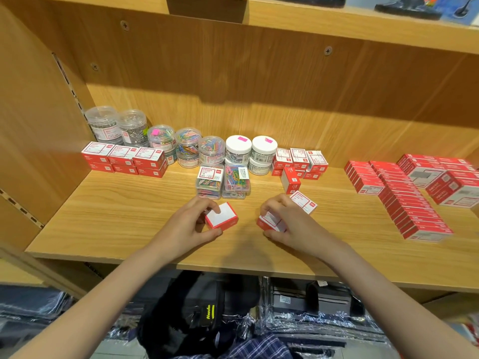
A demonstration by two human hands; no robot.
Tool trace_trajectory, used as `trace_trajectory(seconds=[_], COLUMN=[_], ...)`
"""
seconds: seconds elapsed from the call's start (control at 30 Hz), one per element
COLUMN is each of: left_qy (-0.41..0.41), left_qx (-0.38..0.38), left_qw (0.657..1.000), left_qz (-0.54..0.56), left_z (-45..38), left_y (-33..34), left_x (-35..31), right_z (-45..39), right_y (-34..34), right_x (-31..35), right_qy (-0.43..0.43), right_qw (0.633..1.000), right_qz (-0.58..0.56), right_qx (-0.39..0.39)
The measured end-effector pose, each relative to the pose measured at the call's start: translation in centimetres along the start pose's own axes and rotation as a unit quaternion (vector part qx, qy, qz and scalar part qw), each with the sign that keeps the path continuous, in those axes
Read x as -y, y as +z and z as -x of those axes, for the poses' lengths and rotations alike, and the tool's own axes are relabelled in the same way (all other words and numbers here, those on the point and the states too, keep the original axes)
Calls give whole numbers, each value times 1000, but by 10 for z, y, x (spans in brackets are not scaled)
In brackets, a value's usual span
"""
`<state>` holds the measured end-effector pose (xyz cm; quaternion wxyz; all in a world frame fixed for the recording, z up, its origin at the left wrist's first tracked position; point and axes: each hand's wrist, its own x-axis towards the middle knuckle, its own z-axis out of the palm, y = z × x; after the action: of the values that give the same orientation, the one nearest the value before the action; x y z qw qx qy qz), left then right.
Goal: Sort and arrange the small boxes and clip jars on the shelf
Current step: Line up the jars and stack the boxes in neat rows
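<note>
My left hand (190,225) grips a small red and white box (223,218) just above the wooden shelf (116,218), white face up. My right hand (287,224) holds another small red box (269,222) near the shelf's front middle. A third small box (303,201) lies just behind my right fingers, and one more (290,180) stands on end behind it. Clear clip jars (160,137) and white-lidded jars (238,147) line the back. Two clear cases of coloured clips (223,181) stand in front of them.
Stacked small red boxes sit at the back left (124,159) and behind the loose ones (300,160). Long rows of red staple boxes (404,198) fill the right side. The shelf's side wall (31,125) is at left. Bags (207,312) lie below.
</note>
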<state>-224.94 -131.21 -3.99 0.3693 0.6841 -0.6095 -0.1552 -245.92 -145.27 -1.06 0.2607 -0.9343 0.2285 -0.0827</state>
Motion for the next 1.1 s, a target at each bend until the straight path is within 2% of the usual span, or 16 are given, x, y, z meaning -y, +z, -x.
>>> trace_trajectory(seconds=[0.17,0.27,0.3,0.37,0.47,0.6,0.73,0.9,1.0,1.1], left_qy=[-30,-113,-140,-183,-234,-299,-258,-222,-158,-140], left_qx=[18,-14,-27,-40,-68,-81,-67,18,47,107], left_qw=[998,979,973,971,969,944,927,957,978,979], left_qz=[45,171,182,146,31,-109,-265,-187,-130,-99], left_z=[4,10,11,13,15,15,18,33,28,25], left_y=[-10,-24,-30,-43,-62,-77,-85,-82,-87,-105], left_x=[6,8,8,11,17,21,27,34,33,36], right_z=[-13,-25,-28,-36,-47,-63,-77,-86,-90,-94], right_y=[2,7,8,13,24,40,52,61,60,58], right_x=[21,32,34,38,47,63,74,80,82,85], right_qy=[-12,-31,-37,-50,-66,-88,-114,-153,-163,-171], right_qw=[997,998,998,997,996,994,992,987,986,984], right_qz=[-76,-61,-58,-55,-46,-46,-36,26,29,26], right_qx=[15,8,9,17,41,49,44,27,32,54])
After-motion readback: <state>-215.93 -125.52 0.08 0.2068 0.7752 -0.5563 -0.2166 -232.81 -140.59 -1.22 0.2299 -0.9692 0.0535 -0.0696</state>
